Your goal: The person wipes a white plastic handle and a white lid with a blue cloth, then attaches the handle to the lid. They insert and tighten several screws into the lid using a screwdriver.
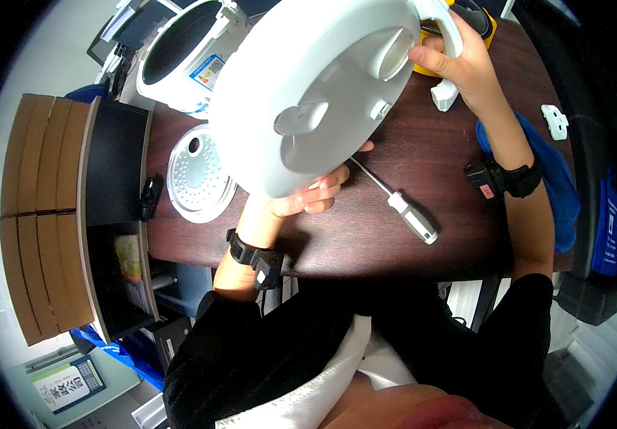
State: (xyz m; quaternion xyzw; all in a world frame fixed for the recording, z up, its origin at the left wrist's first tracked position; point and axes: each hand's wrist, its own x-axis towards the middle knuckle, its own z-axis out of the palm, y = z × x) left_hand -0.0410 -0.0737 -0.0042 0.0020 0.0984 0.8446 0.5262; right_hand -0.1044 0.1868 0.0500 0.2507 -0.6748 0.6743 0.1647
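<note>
A large white plastic appliance cover [251,93] is held up tilted above the table, its rounded face with recesses turned partly toward me. My left hand [312,196] is closed on its lower edge from beneath, with some fingers hidden behind it. At the upper right my right hand [465,68] is wrapped round a curved white handle [445,95] by the cover's rim; whether the two are joined I cannot make out. Below the cover a screwdriver [412,217] with a grey and white grip lies on the table. A round perforated white disc [195,175] lies left of my left hand.
Behind the cover stands a white cooker body [152,89] with a dark interior. A yellow-and-black object [493,32] is behind my right hand. On the dark wooden table [465,243], a small white plate [555,121] and blue cloth [562,204] lie right; a black cable [152,196] lies left.
</note>
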